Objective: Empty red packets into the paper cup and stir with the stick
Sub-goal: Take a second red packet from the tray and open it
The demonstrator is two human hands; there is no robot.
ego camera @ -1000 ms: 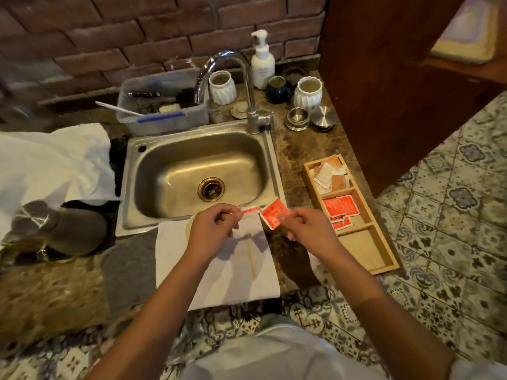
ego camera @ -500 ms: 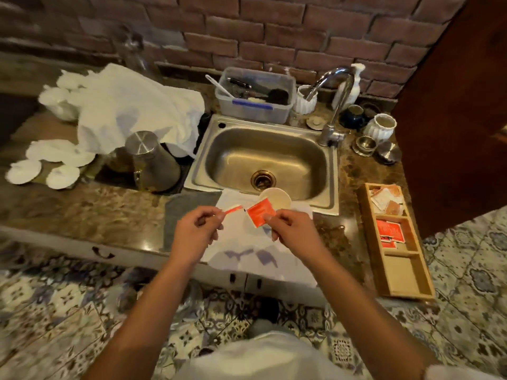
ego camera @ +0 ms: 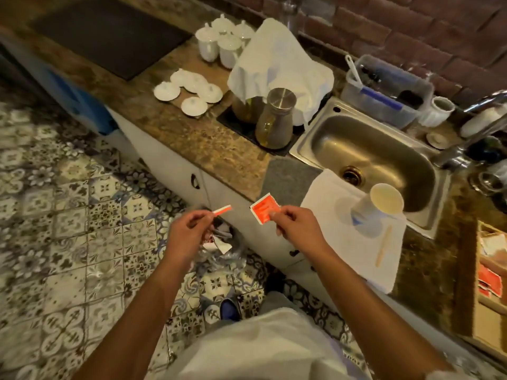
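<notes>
My right hand [ego camera: 295, 229] pinches a torn red packet [ego camera: 264, 212] by its lower right corner. My left hand [ego camera: 188, 233] pinches the thin torn-off red strip [ego camera: 222, 210]. Both hands are out over the floor, left of the counter edge, above a bin with a clear bag [ego camera: 225, 244]. The white paper cup [ego camera: 380, 205] stands on a white napkin [ego camera: 323, 198] in front of the sink. The wooden stir stick [ego camera: 384, 248] lies on the napkin just right of the cup. More red packets [ego camera: 489, 281] lie in a wooden tray at the right edge.
A steel sink [ego camera: 384, 149] with a tap sits behind the cup. Two jars with steel lids [ego camera: 275, 119], a white cloth [ego camera: 279, 67], white cups [ego camera: 222, 42] and lids [ego camera: 189, 90] stand on the counter to the left. A plastic tub [ego camera: 384, 91] is behind the sink.
I have turned left, and both hands have carried the packet and its strip away from the cup, out over the bin on the floor. The two pieces are further apart.
</notes>
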